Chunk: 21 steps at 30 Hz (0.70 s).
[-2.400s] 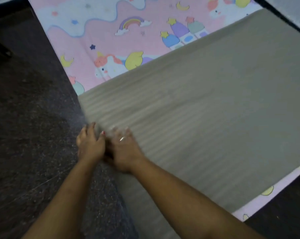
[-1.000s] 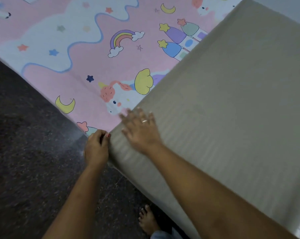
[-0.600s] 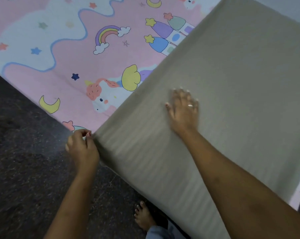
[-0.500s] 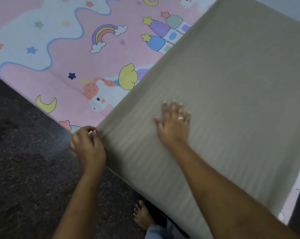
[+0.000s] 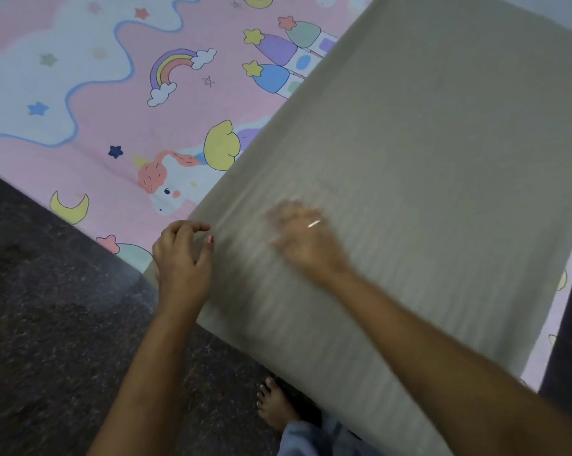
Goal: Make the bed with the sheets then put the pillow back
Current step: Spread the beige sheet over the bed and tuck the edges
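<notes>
The grey striped sheet lies spread over the pink unicorn sheet, covering its right part and hanging over the near edge toward the dark floor. The pillow is not in view.

The left hand sits at the near-left corner of the grey sheet, fingers curled and thumb tip against the cloth. Whether its grip actually has the fabric pinched cannot be told from here. The right hand lies on the sheet just to the right of it, blurred with motion. Its fingers look spread and flat, holding nothing, and a ring is visible on one of them.

The step in hand appears to be smoothing and squaring this corner. To do it well, the left hand should anchor the corner firmly so the cloth cannot creep. The right palm should then sweep away from that anchor, to the far right, in long flat strokes that push the slack out instead of bunching it.

The left edge of the grey sheet runs diagonally across the pink print, so it is worth checking that it runs straight from near to far. A bare foot stands near the overhang and could step on the hanging cloth, dragging it askew.
</notes>
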{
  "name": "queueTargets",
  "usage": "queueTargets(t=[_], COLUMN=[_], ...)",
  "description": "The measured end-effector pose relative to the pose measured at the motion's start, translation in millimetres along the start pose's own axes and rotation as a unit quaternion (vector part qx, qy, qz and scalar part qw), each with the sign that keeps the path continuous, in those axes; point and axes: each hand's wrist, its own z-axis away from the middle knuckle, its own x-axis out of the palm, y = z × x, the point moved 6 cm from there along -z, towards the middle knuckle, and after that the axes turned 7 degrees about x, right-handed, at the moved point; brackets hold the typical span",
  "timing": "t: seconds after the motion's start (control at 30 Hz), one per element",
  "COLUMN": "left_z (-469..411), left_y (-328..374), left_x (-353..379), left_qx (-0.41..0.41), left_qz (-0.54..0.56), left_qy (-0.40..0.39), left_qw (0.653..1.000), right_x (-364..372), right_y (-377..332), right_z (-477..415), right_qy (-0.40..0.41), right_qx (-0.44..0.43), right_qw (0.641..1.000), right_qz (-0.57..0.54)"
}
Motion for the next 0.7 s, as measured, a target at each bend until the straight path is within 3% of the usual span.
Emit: queueTargets(t=[0.1,0.13,0.2,0.3,0.4,0.47,0.57,0.7], left_z=[9,12,17,23,25,23,24,33], left_y=[0,0,4,13,21,20,16,23], left_x=[20,27,39,50,61,71,90,97], left_qx=[0.016,0.022,0.045,0.073,0.086,0.082,0.041,-0.001], left_qz=[-0.002,-0.002,-0.004,-0.027,-0.064,-0.094,-0.15,-0.186], left_qy=[-0.03,-0.04,-0.059,-0.087,-0.134,-0.194,-0.296,-0.29], left_qw=[0.999,0.999,0.997,0.993,0.985,0.973,0.943,0.939], right_x=[-36,-37,-12,48,79,82,67,33], right_y=[101,110,78,-16,-89,-113,-95,-3], right_z=[-7,-7,3,44,98,122,119,97], right_qy=[0.002,-0.004,-0.031,-0.064,-0.143,-0.188,-0.159,-0.11], right_qx=[0.199,0.214,0.156,-0.035,-0.221,-0.342,-0.326,-0.179], right_qw=[0.969,0.962,0.971,0.989,0.948,0.912,0.929,0.972], right_qz=[0.148,0.168,0.181,0.127,0.177,0.126,0.071,0.108])
